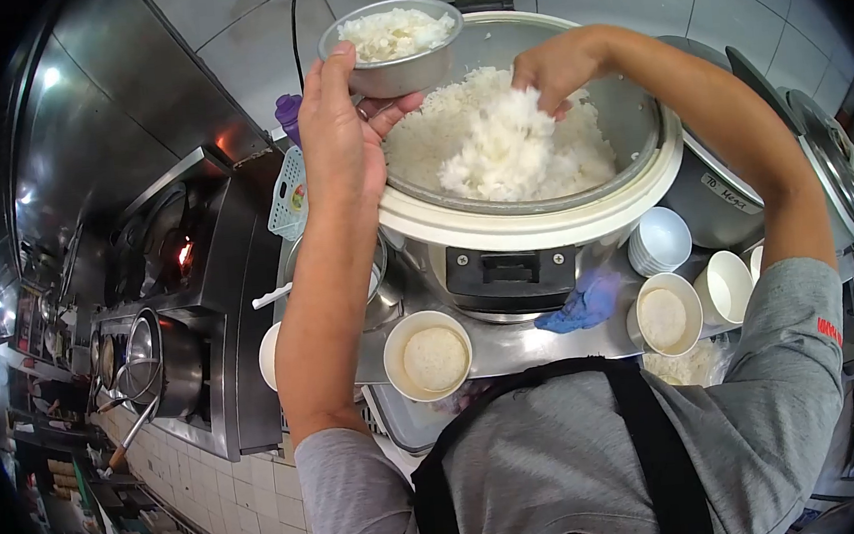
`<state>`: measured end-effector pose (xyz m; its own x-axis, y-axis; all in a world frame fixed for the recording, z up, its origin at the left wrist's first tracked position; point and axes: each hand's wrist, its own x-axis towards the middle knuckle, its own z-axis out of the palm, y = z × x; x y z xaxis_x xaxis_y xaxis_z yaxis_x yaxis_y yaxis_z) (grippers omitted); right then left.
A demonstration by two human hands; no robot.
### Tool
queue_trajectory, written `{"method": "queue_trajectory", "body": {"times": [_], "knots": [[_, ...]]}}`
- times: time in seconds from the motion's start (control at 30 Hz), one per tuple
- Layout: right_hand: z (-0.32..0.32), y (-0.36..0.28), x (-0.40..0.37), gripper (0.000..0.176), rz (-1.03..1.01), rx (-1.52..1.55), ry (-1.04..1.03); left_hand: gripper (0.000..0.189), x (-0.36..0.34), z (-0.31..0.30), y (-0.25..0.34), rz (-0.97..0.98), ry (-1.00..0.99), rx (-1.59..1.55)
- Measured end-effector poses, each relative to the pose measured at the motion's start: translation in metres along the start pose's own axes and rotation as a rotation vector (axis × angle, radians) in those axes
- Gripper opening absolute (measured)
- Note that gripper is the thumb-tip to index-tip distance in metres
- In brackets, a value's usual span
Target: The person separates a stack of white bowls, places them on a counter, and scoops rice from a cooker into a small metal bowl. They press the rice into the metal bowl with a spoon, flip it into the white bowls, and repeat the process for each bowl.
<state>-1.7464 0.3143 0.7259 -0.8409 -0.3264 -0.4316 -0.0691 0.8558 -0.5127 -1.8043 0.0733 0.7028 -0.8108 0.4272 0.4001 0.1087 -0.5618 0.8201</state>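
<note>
Left hand (338,133) grips a metal bowl (395,47) of rice over the cooker's (544,220) rim; right hand (557,68) clutches a clump of rice (498,146) inside it.

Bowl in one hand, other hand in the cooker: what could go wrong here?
1. The left hand grips the metal bowl by one side; it might tip.
2. The right hand is bare in the rice, which may be hot.
3. Loose grains could fall outside the cooker rim.
</note>
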Motion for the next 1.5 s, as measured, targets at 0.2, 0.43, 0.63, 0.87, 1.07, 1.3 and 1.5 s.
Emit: {"method": "queue_trajectory", "body": {"times": [0.2, 0.43, 0.63, 0.87, 1.07, 1.3, 1.5], "knots": [[-0.06, 0.021, -0.069, 0.012, 0.129, -0.09, 0.398, 0.041, 0.001, 0.004, 0.001, -0.061, 0.021, 0.043], [-0.073, -0.052, -0.077, 0.026, 0.305, -0.604, 0.768, 0.046, 0.003, 0.014, 0.0, -0.177, -0.056, 0.217], [0.029, -0.096, -0.025, 0.012, 0.113, -1.01, 0.905, 0.044, 0.006, 0.011, -0.001, -0.219, -0.064, 0.311], [0.012, -0.11, -0.063, 0.036, 0.079, -0.668, 0.816, 0.044, 0.002, 0.012, 0.002, -0.229, -0.112, 0.245], [0.01, -0.081, -0.07, 0.046, -0.106, -0.774, 0.77, 0.041, 0.0, 0.016, 0.003, -0.25, -0.135, 0.283], [0.013, -0.076, -0.071, 0.046, -0.086, -0.789, 0.933, 0.046, 0.001, 0.009, 0.004, -0.275, -0.12, 0.183], [0.027, -0.074, -0.08, 0.057, -0.169, -0.705, 1.03, 0.048, 0.005, 0.007, 0.002, -0.271, -0.091, 0.13]]}}
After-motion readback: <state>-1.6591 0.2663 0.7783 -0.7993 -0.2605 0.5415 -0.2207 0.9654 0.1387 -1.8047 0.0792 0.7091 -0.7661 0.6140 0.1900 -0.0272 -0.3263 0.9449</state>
